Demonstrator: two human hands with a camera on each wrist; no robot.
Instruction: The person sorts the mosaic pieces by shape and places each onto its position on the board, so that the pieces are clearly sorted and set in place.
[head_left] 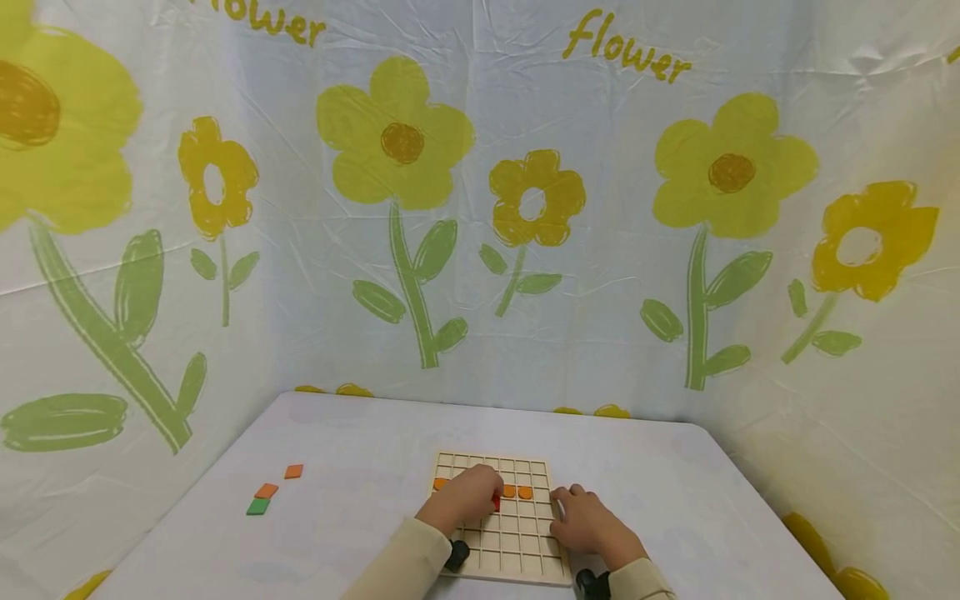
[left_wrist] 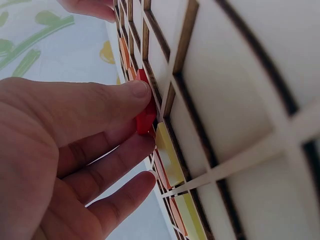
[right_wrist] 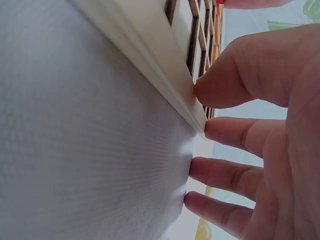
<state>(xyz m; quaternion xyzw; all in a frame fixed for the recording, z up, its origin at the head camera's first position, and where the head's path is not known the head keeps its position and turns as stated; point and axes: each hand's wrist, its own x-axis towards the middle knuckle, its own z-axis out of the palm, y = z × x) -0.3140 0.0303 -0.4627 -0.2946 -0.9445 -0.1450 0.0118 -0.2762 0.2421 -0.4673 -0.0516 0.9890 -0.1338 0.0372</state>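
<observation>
A wooden grid board (head_left: 517,546) lies on the table before me. My left hand (head_left: 467,493) reaches over its middle and pinches a red tile (left_wrist: 145,117) between thumb and fingers, right at the grid surface. Round orange pieces (head_left: 525,492) sit in a row of cells beside that hand, which hides part of the row. Yellow tiles (left_wrist: 170,155) show in neighbouring cells in the left wrist view. My right hand (head_left: 585,521) rests at the board's right edge, its thumb on the rim, index finger against the side and other fingers spread toward the table.
On the left of the white table (head_left: 360,500) lie a green tile (head_left: 258,507), an orange tile (head_left: 266,491) close by, and another orange tile (head_left: 294,472) farther back. A flower-printed curtain (head_left: 480,275) surrounds the table's back and sides.
</observation>
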